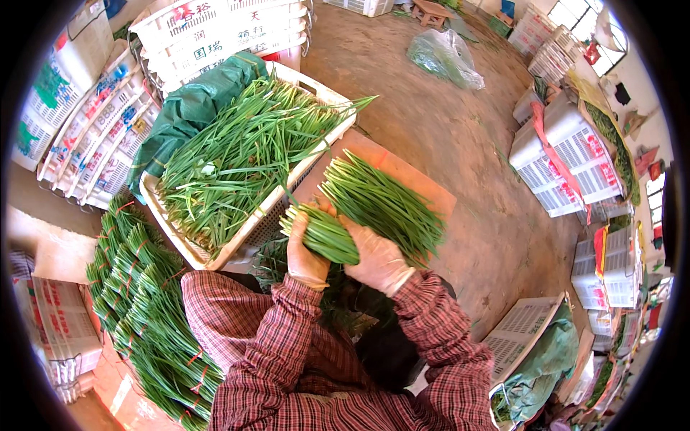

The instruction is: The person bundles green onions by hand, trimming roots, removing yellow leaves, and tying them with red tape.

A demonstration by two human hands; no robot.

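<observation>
A bunch of garlic chives (330,235) lies between my two hands, its pale cut ends towards the left. My left hand (306,257), in a thin translucent glove, grips it near those ends. My right hand (375,254), gloved too, holds the leafy side. Just beyond, a loose pile of garlic chives (383,204) rests on an orange-brown board (434,188). To the left of the board stands a white plastic crate (257,216) heaped with loose chives (242,156). A green woven sheet (197,110) is bunched along its far left side.
Chive bundles tied with red bands (156,307) are heaped by my left knee. Stacked white crates (221,40) rise behind the open one. A clear plastic bag (446,58) lies on the floor. Filled crates (566,156) line the right, and a tilted crate (522,334) sits at lower right.
</observation>
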